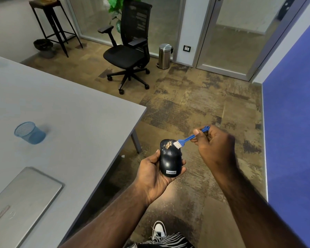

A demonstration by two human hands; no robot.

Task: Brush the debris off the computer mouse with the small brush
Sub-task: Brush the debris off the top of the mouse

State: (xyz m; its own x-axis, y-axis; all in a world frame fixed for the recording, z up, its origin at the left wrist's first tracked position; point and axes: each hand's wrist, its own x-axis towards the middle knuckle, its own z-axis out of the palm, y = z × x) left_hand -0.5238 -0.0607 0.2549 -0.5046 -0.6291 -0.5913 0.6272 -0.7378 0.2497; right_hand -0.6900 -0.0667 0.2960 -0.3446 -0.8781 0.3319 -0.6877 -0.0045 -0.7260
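Observation:
My left hand [153,175] holds a black computer mouse [170,159] in its palm, over the floor beside the table. Light brown crumbs of debris [166,145] lie on the mouse's front, near the buttons. My right hand [213,144] pinches the handle of a small blue brush [188,138]. Its white bristles [177,144] touch the front right of the mouse, just right of the crumbs.
To the left is a grey table [70,108] with a blue mesh cup [30,133] and a shut silver laptop [18,206]. A black office chair [129,51], a steel bin [164,56] and a tall stool [52,24] stand farther off. A blue wall [293,122] is at the right.

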